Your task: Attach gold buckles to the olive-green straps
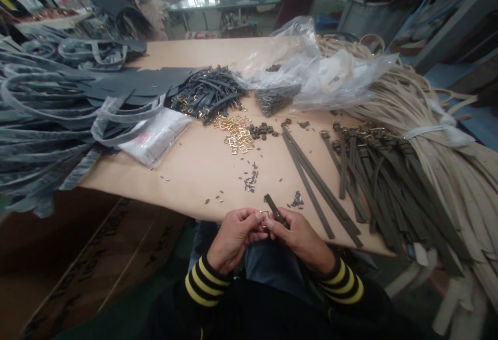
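Close to the table's front edge, my left hand (238, 235) pinches a small gold buckle (265, 218) between thumb and fingers. My right hand (302, 236) grips a short olive strap (274, 208), whose end sticks up past the fingers. Both hands meet at the buckle; whether the strap passes through it I cannot tell. Beyond them lie a pile of gold buckles (238, 135), a cluster of dark strap loops (262, 131) and scattered small metal pieces (251, 179). To the right, several loose olive straps (311, 184) lie on the tabletop.
Olive straps with buckles (389, 174) and long beige straps (420, 106) cover the right side. Clear plastic bags (330, 80) and black buckled straps (212, 91) sit at the back. Grey straps (39, 106) and a white packet (155, 137) fill the left; a cardboard box (116, 257) stands below.
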`<state>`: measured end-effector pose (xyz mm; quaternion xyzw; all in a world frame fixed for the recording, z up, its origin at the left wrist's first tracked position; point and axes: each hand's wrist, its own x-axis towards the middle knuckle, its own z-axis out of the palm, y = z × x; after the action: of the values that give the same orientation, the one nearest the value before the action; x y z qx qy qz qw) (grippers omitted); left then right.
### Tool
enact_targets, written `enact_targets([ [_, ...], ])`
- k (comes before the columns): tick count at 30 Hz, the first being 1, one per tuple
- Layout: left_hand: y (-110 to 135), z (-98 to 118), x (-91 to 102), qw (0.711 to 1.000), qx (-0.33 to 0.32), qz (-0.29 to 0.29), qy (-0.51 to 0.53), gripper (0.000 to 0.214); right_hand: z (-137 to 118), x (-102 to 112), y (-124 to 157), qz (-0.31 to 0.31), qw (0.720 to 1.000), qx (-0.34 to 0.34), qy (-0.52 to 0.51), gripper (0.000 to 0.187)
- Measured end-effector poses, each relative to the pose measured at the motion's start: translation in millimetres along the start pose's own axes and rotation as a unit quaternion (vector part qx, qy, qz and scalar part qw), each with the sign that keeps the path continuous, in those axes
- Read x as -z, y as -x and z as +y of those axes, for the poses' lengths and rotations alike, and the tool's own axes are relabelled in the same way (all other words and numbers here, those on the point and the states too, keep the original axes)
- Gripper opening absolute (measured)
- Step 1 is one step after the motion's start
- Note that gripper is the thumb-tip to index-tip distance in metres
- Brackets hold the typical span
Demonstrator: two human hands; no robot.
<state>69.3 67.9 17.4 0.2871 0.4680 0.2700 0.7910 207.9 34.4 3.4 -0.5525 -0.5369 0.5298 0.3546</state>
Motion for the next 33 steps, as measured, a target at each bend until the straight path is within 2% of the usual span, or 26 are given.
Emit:
enact_targets([
  [6,7,-8,3.2,1.0,-0.003,-0.007,-0.02,0.023,3,-3,4,-0.01,1.0,-0.017,0.011,0.023],
  [12,13,-9,5.1,0.992,-0.06,-0.029,-0.106,0.02,1,-4,8,0.009,0.999,0.001,0.039,0.015],
  [17,17,-9,4.0,0.998,-0.038,-0.036,-0.042,0.022,-1,-1,10,-0.004,1.0,-0.007,0.003,0.021],
  [23,17,-10,-0.3,0.999,-0.045,-0.001,0.006,0.023,-1,-2,12,-0.025,1.0,-0.007,-0.018,0.024],
  [27,15,-15,0.1,0.998,-0.055,0.02,0.024,0.025,0,-6,11,-0.011,1.0,0.006,-0.014,0.02],
  [30,18,-14,1.1,0.999,-0.048,0.005,0.008,0.023,1,-6,10,-0.001,1.0,0.007,-0.027,0.019],
  [33,22,-10,1.8,0.998,-0.042,-0.027,-0.031,0.023,4,-2,8,-0.017,0.996,-0.015,-0.088,0.023],
])
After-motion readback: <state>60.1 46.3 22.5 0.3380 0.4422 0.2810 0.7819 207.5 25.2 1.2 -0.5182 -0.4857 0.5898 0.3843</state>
